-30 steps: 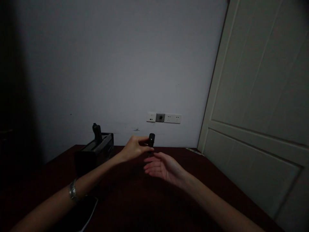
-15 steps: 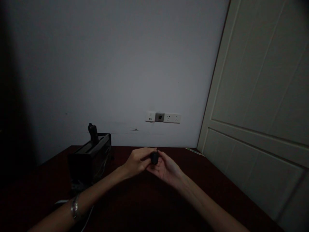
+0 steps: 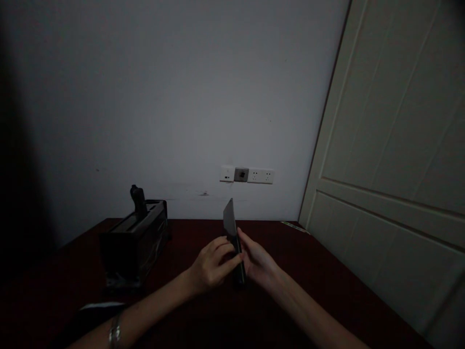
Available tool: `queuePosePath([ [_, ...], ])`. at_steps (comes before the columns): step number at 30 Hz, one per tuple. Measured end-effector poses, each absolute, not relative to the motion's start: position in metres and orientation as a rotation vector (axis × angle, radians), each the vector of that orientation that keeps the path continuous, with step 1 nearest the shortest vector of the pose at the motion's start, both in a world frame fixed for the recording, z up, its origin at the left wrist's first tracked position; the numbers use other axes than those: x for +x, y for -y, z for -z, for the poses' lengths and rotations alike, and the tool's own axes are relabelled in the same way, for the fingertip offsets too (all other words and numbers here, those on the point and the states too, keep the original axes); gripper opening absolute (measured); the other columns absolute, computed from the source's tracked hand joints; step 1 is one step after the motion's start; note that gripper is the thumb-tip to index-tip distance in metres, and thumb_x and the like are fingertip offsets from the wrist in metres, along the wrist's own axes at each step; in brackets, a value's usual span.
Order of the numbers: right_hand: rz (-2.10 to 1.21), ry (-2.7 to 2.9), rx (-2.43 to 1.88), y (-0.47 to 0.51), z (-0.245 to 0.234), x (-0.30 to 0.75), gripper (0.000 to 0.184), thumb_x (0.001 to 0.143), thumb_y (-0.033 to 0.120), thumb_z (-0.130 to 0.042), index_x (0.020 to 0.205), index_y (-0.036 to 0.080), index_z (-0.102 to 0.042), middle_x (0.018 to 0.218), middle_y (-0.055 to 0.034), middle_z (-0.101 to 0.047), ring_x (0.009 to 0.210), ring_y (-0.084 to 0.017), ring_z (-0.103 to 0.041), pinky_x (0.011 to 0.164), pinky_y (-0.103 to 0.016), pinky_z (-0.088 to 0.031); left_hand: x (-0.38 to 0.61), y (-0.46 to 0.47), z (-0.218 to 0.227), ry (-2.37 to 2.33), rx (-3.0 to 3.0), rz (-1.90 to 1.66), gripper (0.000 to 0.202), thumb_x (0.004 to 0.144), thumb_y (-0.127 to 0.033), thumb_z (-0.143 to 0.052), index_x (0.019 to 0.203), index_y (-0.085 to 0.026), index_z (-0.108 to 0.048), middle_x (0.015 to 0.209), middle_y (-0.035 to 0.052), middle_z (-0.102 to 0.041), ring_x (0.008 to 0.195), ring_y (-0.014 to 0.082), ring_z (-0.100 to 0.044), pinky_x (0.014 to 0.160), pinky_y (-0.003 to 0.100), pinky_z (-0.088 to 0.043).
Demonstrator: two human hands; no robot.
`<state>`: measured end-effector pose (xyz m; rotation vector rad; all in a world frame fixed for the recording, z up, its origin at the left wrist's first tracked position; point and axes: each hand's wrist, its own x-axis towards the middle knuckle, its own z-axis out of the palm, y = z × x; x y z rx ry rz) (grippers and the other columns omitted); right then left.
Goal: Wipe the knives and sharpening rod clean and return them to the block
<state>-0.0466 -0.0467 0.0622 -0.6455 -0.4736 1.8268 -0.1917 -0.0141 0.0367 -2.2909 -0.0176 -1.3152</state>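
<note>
Cleaver (image 3: 232, 229) between the two hands, over the tabletop (image 3: 308, 257): the broad blade (image 3: 228, 217) points up and away beyond the fingers, and the black handle (image 3: 240, 277) runs back toward my camera. The left hand (image 3: 213, 264) pinches the handle, its thumb across the near side and its fingers near the blade's base; I take this as steadying the cleaver where blade and handle meet. The right hand (image 3: 259, 261) lies along the handle's other side, partly curled; from my remote post its fingers are hidden, so I cannot tell whether they grip. A hand on each flank would, I judge, stop the blade rolling and direct its tip away from both wrists. Left of the left hand and farther off stands a slotted black box (image 3: 121, 257), a dark upright handle (image 3: 138, 199) rising from its top; probably a holder, slotted so that handles stand within reach. By the left wrist is a metal bracelet (image 3: 115, 332). Beyond both hands, the wall (image 3: 181, 121) carries socket plates (image 3: 260, 176); right of the right hand stands a panelled door (image 3: 381, 145).
</note>
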Motion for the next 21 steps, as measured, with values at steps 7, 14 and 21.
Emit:
queuePosePath([
  [7, -1.567, 0.629, -0.857, 0.049, -0.051, -0.050, 0.038, 0.067, 0.042, -0.069, 0.068, 0.004, -0.064, 0.054, -0.0043, -0.060, 0.044, -0.008, -0.053, 0.040, -0.016, -0.038, -0.188, 0.026, -0.028, 0.093, -2.191, 1.258, 0.024, 0.085, -0.012, -0.043, 0.104, -0.012, -0.058, 0.080, 0.0053, -0.064, 0.073, 0.0144, -0.055, 0.066, 0.029, -0.043],
  [14, -1.353, 0.717, -0.928, 0.050, -0.046, -0.054, 0.041, 0.059, 0.047, -0.071, 0.058, 0.007, -0.063, 0.052, -0.0016, -0.056, 0.046, -0.007, -0.050, 0.044, -0.017, -0.037, -0.181, 0.031, -0.009, 0.223, -2.427, 1.332, 0.045, 0.078, -0.010, -0.039, 0.122, -0.010, -0.045, 0.091, 0.0123, -0.061, 0.084, 0.0208, -0.055, 0.068, 0.034, -0.044],
  [21, -1.428, 0.664, -0.895, 0.044, -0.044, -0.051, 0.037, 0.067, 0.045, -0.067, 0.066, 0.009, -0.060, 0.050, 0.0027, -0.047, 0.039, -0.004, -0.040, 0.034, -0.015, -0.030, -0.199, 0.041, 0.001, 0.002, -2.674, 1.407, 0.053, 0.069, -0.005, -0.040, 0.122, -0.012, -0.043, 0.101, 0.0150, -0.060, 0.092, 0.0230, -0.053, 0.071, 0.037, -0.044],
])
